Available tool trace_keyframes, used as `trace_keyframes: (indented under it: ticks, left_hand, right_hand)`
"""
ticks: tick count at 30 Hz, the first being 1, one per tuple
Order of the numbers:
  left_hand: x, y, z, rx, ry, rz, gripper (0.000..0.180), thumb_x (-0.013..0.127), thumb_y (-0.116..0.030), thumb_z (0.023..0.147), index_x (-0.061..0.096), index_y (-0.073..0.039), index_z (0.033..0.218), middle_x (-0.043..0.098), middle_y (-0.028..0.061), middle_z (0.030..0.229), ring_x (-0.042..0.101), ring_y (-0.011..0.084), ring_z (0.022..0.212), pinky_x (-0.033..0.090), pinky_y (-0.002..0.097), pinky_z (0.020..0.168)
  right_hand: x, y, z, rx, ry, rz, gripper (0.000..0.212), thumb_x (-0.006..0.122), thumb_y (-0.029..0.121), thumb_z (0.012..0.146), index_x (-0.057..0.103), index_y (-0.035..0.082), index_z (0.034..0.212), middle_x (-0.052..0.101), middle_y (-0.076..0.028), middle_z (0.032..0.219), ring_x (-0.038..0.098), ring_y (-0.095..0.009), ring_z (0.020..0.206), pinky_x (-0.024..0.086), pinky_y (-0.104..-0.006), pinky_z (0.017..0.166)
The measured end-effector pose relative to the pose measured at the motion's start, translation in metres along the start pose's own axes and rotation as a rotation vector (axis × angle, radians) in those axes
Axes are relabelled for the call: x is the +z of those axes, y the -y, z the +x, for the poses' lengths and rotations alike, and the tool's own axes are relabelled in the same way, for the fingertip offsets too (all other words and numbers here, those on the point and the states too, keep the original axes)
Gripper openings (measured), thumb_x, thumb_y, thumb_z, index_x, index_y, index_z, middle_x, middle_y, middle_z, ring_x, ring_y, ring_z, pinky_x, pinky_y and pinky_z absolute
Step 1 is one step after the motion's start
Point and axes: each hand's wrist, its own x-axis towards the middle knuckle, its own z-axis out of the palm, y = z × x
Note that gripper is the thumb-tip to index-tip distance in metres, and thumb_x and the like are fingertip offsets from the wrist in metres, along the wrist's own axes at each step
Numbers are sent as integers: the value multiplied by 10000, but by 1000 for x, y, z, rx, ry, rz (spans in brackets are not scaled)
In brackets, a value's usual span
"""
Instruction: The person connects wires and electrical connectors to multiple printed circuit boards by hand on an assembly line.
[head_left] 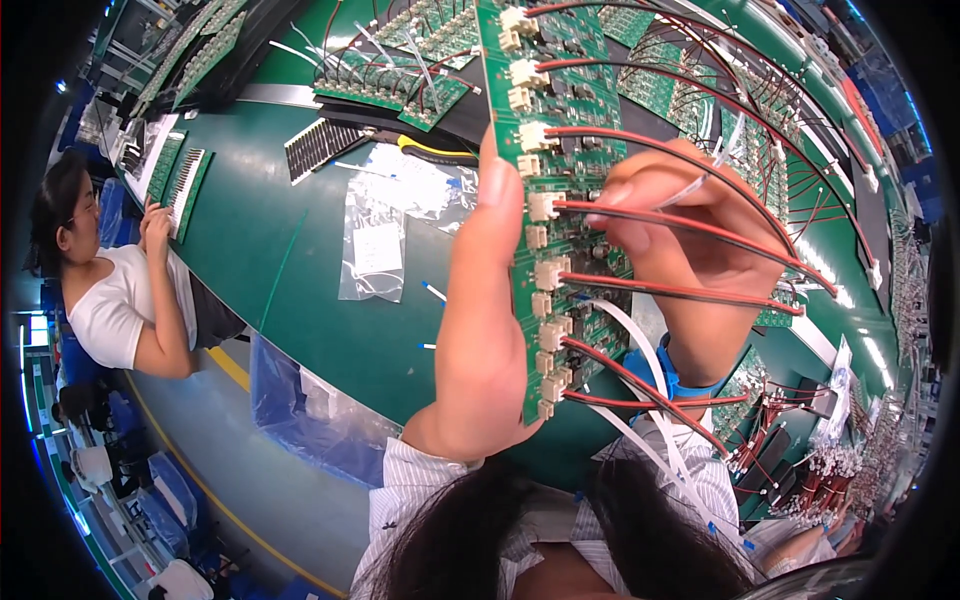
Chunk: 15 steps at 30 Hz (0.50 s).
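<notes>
A tall green circuit board panel (590, 95) stands upright before me, with a column of white connectors (541, 207) along its left side. My left hand (475, 330) is closed on the panel's left edge, thumb pointing up. Red-and-black cables (690, 295) run rightward from several connectors. Just right of a middle connector, my right hand (715, 235) pinches with thumb and forefinger at a red-and-black cable (740, 232); the exact contact is partly hidden. White flat cables (625, 325) hang from the panel's lower part. A blue band (660, 372) circles my right wrist.
On the green table (320, 350) lie clear plastic bags (375, 250), yellow-and-black-handled pliers (430, 150) and a black slotted strip (322, 148). Wired boards (390, 85) lie behind, cable bundles (830, 480) at right. A co-worker (120, 290) handles boards at left.
</notes>
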Motion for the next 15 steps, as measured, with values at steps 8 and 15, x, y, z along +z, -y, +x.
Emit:
trace_keyframes:
  ticks: [8, 15]
  left_hand:
    - [-8, -3, 2, -38, 97, -34, 405, 306, -310, 942, 452, -7, 1168, 551, 150, 1087, 558, 239, 982, 447, 383, 848]
    - [-6, -2, 3, 40, 226, -26, 381, 284, -279, 945, 381, -25, 1212, 529, 105, 1098, 541, 178, 967, 438, 316, 834]
  right_hand:
    - [-5, 1, 6, -90, 111, -160, 153, 639, -59, 688, 595, -25, 831, 580, -155, 842, 554, -185, 727, 465, -277, 629]
    - [-1, 5, 5, 1, -69, -105, 137, 624, -58, 703, 608, -17, 833, 571, -116, 836, 524, -162, 749, 415, -259, 645]
